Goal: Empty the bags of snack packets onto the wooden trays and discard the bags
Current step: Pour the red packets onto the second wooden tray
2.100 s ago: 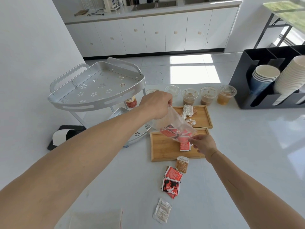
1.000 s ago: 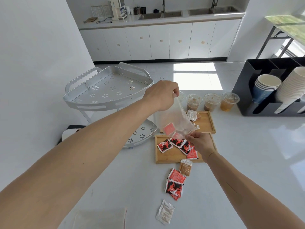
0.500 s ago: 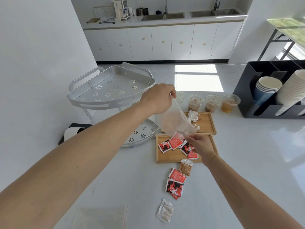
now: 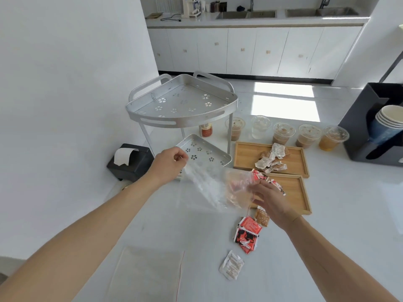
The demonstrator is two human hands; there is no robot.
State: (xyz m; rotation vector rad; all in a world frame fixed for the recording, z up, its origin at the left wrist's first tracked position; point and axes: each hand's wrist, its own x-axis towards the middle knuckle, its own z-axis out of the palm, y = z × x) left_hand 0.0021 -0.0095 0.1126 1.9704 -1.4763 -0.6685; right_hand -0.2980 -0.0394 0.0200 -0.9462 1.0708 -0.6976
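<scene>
the left hand is pinching 1 corner of the clear plastic bag, holding it stretched sideways over the white table, probably so it can be carried off. the right hand, fingers loosely spread, is touching the bag's mouth end above the near wooden tray, where red packets are lying. the bag is looking empty, though blur is hiding its inside. the far wooden tray is holding pale packets.
</scene>
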